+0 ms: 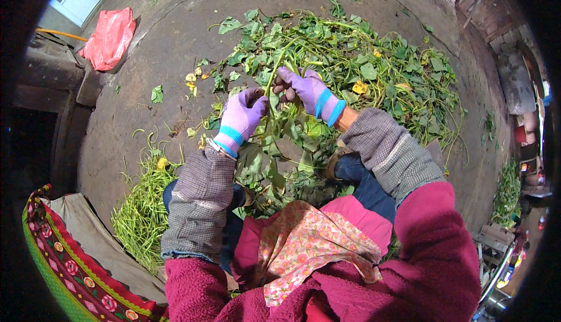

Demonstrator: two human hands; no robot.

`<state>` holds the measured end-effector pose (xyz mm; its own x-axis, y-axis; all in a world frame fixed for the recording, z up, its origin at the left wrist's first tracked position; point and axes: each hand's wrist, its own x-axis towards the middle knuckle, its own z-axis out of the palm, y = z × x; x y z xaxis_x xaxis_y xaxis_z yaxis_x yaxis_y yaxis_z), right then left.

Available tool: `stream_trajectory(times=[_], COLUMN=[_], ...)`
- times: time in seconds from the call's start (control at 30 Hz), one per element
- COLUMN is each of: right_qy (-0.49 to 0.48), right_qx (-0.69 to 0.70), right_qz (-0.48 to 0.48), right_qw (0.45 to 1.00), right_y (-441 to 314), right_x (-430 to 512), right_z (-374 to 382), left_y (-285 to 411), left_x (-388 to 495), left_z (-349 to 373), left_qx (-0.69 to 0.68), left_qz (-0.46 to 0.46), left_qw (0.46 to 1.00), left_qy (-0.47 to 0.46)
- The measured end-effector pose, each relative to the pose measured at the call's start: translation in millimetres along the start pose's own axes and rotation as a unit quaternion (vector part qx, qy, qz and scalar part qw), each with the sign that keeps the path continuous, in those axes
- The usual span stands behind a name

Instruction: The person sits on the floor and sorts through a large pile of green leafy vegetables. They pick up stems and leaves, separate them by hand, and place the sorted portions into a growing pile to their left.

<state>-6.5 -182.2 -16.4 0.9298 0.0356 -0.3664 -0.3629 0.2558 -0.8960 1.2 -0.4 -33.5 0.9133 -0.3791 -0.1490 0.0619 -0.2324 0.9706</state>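
Note:
Both hands wear purple knit gloves with blue cuffs. My left hand (pixel 243 118) pinches a green leafy vine stem (pixel 277 70) between thumb and fingers. Close by on the right, my right hand (pixel 302 89) grips the upper part of the same bunch of stems. Large limp leaves (pixel 252 162) hang below the hands, between the knees. Beyond and to the right spreads a wide heap of cut leafy vines (pixel 394 81), with some yellowed leaves in it. A pile of thin green stalks (pixel 142 217) lies on the floor beside my left leg.
A pink plastic bag (pixel 109 37) lies at the upper left, near a yellow pole (pixel 61 34). A flower-patterned cloth (pixel 87 274) lies at the lower left. More greenery (pixel 507 195) and household items are along the right edge. Loose leaves (pixel 157 94) dot the concrete floor.

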Motion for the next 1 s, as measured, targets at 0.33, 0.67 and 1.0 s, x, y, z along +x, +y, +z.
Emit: stream_trajectory(times=[0.33,0.67,1.0], right_qy=[0.003,-0.064,0.030], right_qx=[-0.374,-0.370,-0.657], right_qz=[-0.105,-0.088,-0.232], right_qw=[0.921,0.923,0.716], right_y=[-8.0,-25.5,-30.0], right_x=[-11.9,-17.8,4.2], right_z=[8.7,6.8,-28.3], left_y=[13.2,14.3,12.7], left_x=[-6.8,-7.7,-6.1], left_z=[0.5,-0.9,-7.1], left_qx=[-0.151,-0.202,-0.127], left_qz=[-0.116,-0.093,-0.075], left_qw=[0.972,0.967,0.980], left_qy=[-0.137,-0.123,-0.137])
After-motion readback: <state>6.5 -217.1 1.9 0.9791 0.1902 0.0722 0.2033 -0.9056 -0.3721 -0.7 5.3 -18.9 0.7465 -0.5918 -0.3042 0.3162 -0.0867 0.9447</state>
